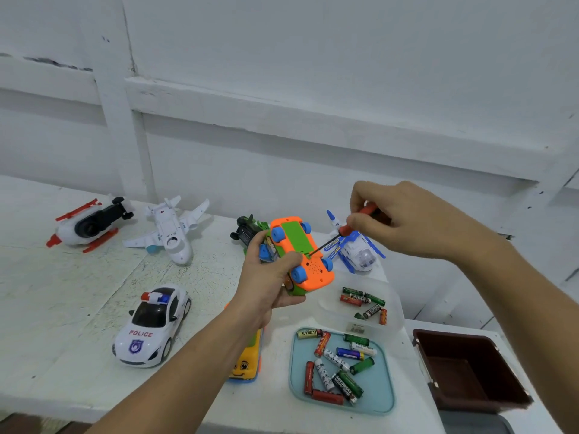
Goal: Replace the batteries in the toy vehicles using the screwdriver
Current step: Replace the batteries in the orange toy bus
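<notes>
Orange plastic toy car with blue wheels (313,272) is held belly-up above the white table (62,308). The left hand (269,281) grips it, fingers curled round its side. The right hand (407,217) pinches the red-handled screwdriver (346,229), tip set at the near edge of the green battery cover (294,238). Step in hand, by my reading: working the cover screw; loosening or tightening, cannot tell. Next move calls for a seated tip and a steady car. Loose AA batteries (338,361) wait in the pale blue tray (380,388).
</notes>
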`<state>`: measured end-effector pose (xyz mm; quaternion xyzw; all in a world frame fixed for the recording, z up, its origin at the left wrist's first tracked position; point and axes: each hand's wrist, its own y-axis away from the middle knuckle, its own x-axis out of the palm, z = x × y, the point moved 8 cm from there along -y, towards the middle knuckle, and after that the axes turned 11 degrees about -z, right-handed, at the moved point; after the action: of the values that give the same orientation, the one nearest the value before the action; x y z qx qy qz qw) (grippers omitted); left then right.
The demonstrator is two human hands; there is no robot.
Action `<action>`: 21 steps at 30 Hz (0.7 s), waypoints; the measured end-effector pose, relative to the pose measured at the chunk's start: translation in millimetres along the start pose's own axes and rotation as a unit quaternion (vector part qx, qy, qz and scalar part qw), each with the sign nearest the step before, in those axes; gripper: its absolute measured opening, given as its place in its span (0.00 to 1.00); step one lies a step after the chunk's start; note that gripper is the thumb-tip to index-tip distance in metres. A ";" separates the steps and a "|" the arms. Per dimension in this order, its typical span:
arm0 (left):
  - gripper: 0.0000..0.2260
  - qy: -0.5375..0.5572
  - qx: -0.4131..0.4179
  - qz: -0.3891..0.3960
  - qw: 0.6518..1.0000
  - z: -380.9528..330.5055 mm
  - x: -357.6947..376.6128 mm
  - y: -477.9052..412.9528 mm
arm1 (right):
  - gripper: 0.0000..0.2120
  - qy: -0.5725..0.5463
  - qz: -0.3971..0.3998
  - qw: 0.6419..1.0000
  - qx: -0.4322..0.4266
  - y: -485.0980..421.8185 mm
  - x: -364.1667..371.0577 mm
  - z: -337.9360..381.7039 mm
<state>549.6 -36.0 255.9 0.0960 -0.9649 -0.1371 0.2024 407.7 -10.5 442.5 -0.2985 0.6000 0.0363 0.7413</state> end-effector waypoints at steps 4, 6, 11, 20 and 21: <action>0.30 -0.023 0.008 0.002 1.000 4.8 4.2 3.3 | 0.20 0.069 -0.006 0.998 0.004 -7.7 -3.4 3.3; 0.30 -0.020 0.001 0.003 1.000 8.3 5.2 4.1 | 0.16 0.062 0.001 0.998 0.012 -8.4 -2.4 5.6; 0.29 -0.010 -0.005 -0.002 1.000 6.9 1.8 3.4 | 0.05 0.061 0.055 0.997 0.007 -4.4 1.2 4.2; 0.30 -0.010 0.001 -0.016 1.000 -0.6 -4.1 3.2 | 0.21 0.050 0.057 0.997 0.021 -10.8 4.9 5.5; 0.30 -0.010 0.000 -0.015 1.000 -0.8 -3.8 3.5 | 0.16 0.016 0.063 0.997 0.032 -10.7 5.5 6.1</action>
<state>552.9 -31.9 256.3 0.1093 -0.9652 -0.1413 0.1908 418.9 -18.0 442.4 -0.2371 0.6300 0.0590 0.7372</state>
